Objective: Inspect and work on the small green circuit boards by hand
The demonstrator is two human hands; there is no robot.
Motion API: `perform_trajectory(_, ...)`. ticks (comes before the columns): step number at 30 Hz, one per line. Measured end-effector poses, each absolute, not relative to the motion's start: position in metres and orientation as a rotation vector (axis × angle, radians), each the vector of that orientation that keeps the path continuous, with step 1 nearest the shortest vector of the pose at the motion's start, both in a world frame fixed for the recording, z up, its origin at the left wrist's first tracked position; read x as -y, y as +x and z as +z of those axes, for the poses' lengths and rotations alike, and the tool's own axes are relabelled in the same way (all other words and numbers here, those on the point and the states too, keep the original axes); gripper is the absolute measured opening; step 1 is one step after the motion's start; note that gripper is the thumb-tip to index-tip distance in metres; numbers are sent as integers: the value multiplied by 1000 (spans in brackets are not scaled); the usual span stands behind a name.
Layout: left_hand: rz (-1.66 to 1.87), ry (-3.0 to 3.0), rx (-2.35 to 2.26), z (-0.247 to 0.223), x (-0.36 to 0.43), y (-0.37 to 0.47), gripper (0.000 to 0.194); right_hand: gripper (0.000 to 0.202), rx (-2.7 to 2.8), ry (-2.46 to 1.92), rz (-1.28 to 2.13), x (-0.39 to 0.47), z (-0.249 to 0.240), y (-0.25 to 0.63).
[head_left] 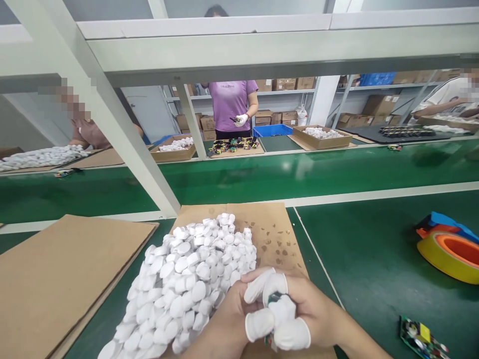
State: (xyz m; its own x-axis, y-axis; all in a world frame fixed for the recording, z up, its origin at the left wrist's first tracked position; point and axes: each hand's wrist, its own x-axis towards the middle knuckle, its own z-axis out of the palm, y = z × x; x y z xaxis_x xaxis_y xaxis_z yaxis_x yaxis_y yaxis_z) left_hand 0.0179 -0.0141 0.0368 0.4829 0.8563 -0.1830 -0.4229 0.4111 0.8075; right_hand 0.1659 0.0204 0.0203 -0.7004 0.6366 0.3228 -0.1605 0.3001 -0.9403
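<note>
— Where are you at with that piece?

— I'm holding it right now, low in front of me over the near edge of the cardboard sheet (275, 234). Both hands are closed around it: my left hand (224, 319) is cupping from the side, my right hand (299, 314) is wrapping over the top, and the small part (275, 298) is only peeking out dark between the white finger cots (275, 284). I can't tell you much about its shape, since my fingers are covering most of it.

— And the pile?

— The heap of white caps (187, 279) is lying just beside my left hand, spilling across the cardboard toward me. It is looking large to me, so I'm judging most of the work as still waiting.

— Anything finished lying around?

— I'm not seeing a finished stack near me. A green circuit board (421, 339) is lying on the desk (374, 259) to my right, well apart from my hands, and rolls of coloured tape (447, 249) are sitting farther right. A bare cardboard panel (63, 269) is lying to my left.

— Others busy?

— Across the green belt (262, 174), a person in a purple shirt (230, 102) is handling something with a gloved hand.
</note>
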Motion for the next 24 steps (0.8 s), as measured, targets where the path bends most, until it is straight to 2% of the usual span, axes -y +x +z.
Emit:
perform_trajectory(3, 876, 725, -667, 38, 15, 19, 36, 39, 1838, -464, 1552, -20, 20, 168)
perform_trajectory(7, 877, 685, -580, 26, 14, 19, 37, 50, 1765, -405, 1667, -19, 21, 168)
perform_trajectory(10, 939, 663, -483, 18, 13, 17, 29, 40, 1858, -423, 1499, -19, 20, 167)
perform_trajectory(12, 902, 636, -521, 18, 14, 16, 28, 37, 1851, -452, 1530, -19, 19, 167)
perform_trajectory(16, 880, 524, -578, 21, 16, 15, 36, 61, 1635, -452, 1756, -19, 12, 169)
perform_trajectory(19, 980, 491, -511, 18, 16, 12, 19, 75, 1727, -432, 1495, -19, 8, 169)
perform_trajectory(21, 1003, 501, -441, 15, 15, 11, 10, 67, 1924, -437, 1162, -19, 9, 170)
perform_trajectory(24, 955, 567, -365, 11, 11, 11, 19, 58, 2054, -449, 766, -19, 13, 172)
